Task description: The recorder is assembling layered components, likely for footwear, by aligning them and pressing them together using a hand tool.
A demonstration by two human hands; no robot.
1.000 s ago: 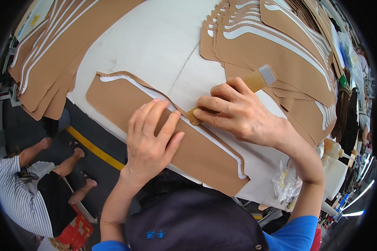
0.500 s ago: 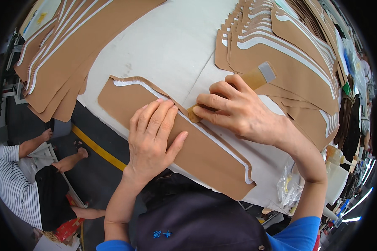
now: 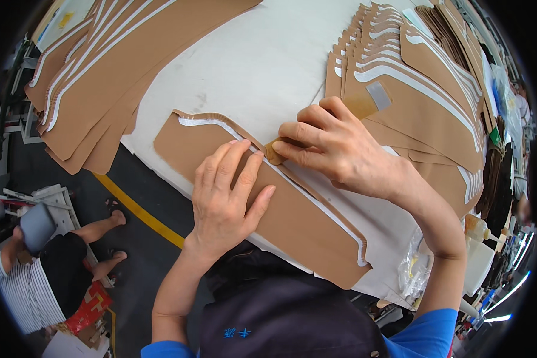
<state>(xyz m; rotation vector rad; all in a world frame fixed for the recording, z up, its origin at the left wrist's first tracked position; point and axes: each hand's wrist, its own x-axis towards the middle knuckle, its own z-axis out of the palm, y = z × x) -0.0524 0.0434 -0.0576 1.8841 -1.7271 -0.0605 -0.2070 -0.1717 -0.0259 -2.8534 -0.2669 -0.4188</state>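
A long brown sheet panel (image 3: 304,238) lies slantwise on the white tabletop, with a white strip (image 3: 325,207) running along its curved far edge. A narrow brown margin stands up or folds beside that strip. My left hand (image 3: 225,197) rests flat on the panel, fingers spread, with fingertips at the strip. In my right hand (image 3: 346,149) is a flat amber-yellow tool (image 3: 359,105) with a grey band near its upper end. Its lower tip touches the panel's edge just right of my left fingertips. Part of the tool is hidden behind my fingers.
Stacked brown panels with white strips (image 3: 119,65) lie at the far left; more fanned panels (image 3: 411,113) cover the right side. A clear plastic bag (image 3: 413,268) and a white bottle (image 3: 478,253) are at the near right. Another person (image 3: 59,274) sits left, beyond the table.
The tool's tip and my left fingertips have shifted a little up and left along the panel's edge. My left fingers are spread wider. The other person has leaned away, and the view has turned slightly.
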